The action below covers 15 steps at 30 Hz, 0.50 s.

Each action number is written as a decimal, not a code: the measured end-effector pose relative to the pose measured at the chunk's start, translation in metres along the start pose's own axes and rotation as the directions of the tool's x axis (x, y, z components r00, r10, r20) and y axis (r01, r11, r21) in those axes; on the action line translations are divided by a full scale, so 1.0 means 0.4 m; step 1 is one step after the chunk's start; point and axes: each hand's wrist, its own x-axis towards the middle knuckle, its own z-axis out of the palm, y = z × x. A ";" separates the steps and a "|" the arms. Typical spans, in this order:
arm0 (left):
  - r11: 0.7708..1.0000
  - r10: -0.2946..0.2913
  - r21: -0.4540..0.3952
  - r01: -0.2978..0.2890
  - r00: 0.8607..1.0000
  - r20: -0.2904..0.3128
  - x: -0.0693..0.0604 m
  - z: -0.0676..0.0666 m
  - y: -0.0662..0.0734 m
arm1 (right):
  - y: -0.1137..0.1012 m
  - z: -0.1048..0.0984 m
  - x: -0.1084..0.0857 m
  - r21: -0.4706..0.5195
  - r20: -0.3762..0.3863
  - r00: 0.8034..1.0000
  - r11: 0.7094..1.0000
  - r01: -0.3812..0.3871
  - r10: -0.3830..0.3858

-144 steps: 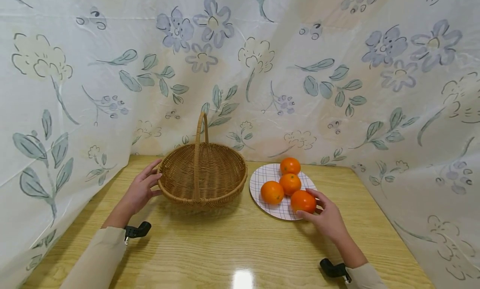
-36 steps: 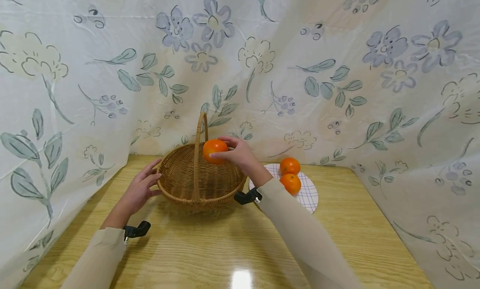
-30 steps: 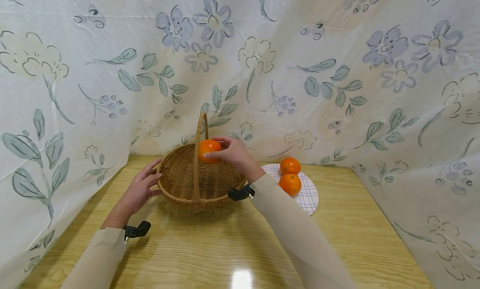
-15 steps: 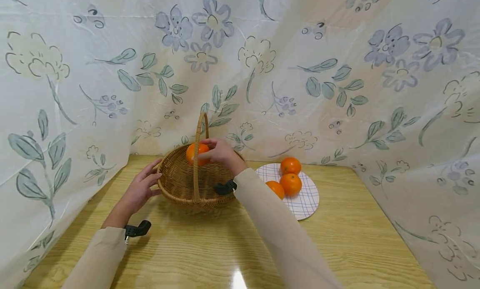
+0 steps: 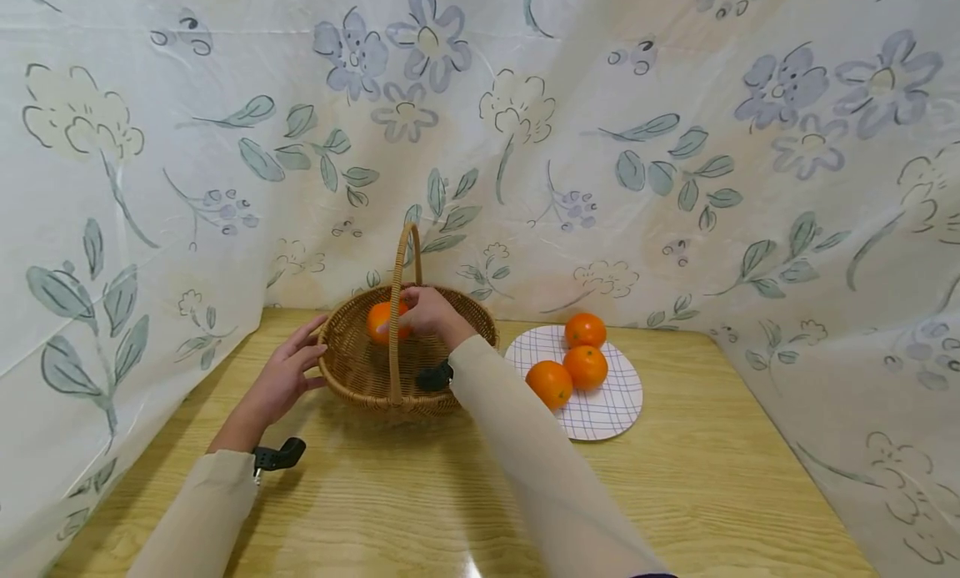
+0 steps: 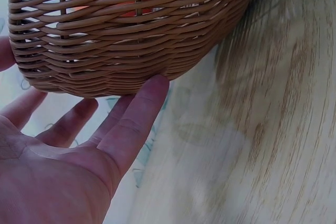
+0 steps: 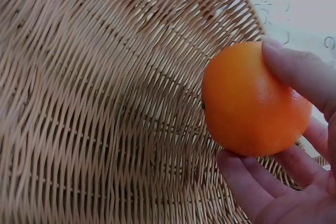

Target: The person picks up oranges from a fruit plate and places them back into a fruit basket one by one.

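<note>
My right hand (image 5: pixel 435 313) reaches under the handle of the wicker basket (image 5: pixel 330 374) and holds an orange (image 5: pixel 380 322) low inside it. In the right wrist view, the thumb lies on one side of the orange (image 7: pixel 249 103) and fingers on the other, with the woven wall behind. My left hand (image 5: pixel 277 382) rests against the basket's left side, several fingers near the rim. The left wrist view has its fairly straight fingers (image 6: pixel 139 119) touching the outside of the weave. Three more oranges (image 5: pixel 550 384) lie on a round checked plate (image 5: pixel 611 407).
A wooden table (image 5: pixel 660 495) carries the basket and the plate, which stands to the basket's right. Floral cloth (image 5: pixel 525 253) hangs behind and along both sides. The basket's tall arched handle (image 5: pixel 395 336) crosses over its opening.
The right hand took an orange from the plate, carried it left over the basket, and has just lowered it inside beneath the handle. The left hand stays at the basket's side.
</note>
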 end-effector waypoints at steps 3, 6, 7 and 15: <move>1.000 0.003 -0.002 -0.003 1.000 0.007 -0.003 -0.006 0.002 | -0.001 0.010 0.000 -0.085 0.015 1.000 0.996 0.002 -0.001; 1.000 0.006 -0.004 -0.006 1.000 0.013 -0.007 -0.010 0.004 | -0.003 0.020 0.002 -0.104 0.040 0.999 0.994 -0.008 0.013; 1.000 0.007 -0.005 -0.007 1.000 0.015 -0.009 -0.011 0.005 | -0.003 0.023 0.003 -0.102 0.048 0.999 0.995 -0.013 0.018; 1.000 0.011 -0.012 -0.011 1.000 0.027 -0.013 -0.015 0.006 | 0.001 0.046 0.011 -0.194 0.023 0.999 0.980 -0.036 0.041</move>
